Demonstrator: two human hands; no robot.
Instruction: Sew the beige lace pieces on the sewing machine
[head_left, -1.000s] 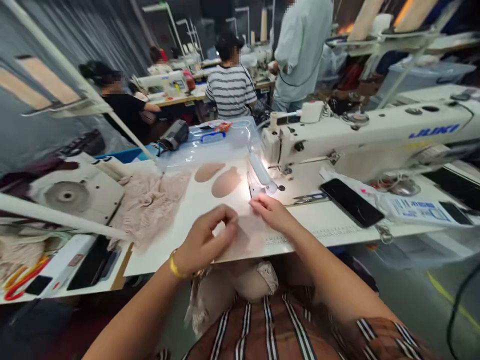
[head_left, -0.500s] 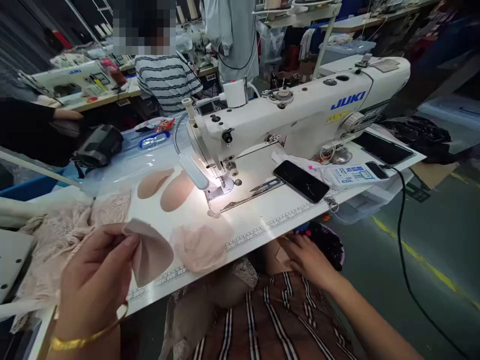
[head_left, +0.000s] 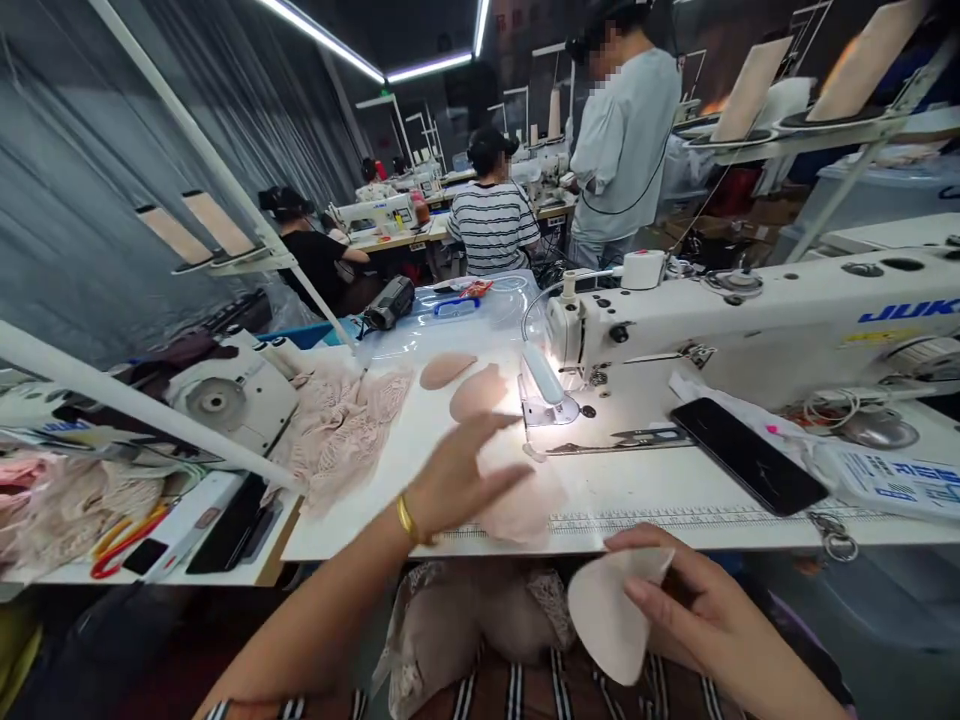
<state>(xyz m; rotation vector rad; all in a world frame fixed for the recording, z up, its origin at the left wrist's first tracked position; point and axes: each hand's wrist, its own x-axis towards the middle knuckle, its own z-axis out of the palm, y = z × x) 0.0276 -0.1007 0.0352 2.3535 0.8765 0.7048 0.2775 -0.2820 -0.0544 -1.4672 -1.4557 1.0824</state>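
Observation:
My right hand [head_left: 712, 605] pinches a pale beige bra cup pad [head_left: 609, 618] at its pointed end, in front of the table edge. My left hand [head_left: 459, 478] is open over the table, fingers apart and slightly blurred. Beneath it is a sheer pinkish fabric piece [head_left: 521, 515]; I cannot tell if they touch. Beyond my fingers, two beige cup pads lie on the table, a farther cup [head_left: 445, 370] and a nearer cup [head_left: 477, 396], left of the lit needle area of the sewing machine [head_left: 757, 320]. A lace-edged bra [head_left: 457, 625] rests on my lap.
Beige lace garments [head_left: 341, 430] are heaped at the left. Thread snips [head_left: 652, 436] and a black phone [head_left: 746, 455] lie by the machine bed. A pole [head_left: 150, 410] crosses the left side. Co-workers sit and stand beyond the table.
The cup pad that was in my left hand is gone from it, and my right hand, earlier on my lap, holds one. My left hand has moved over the sheer fabric. The view has swung left and up.

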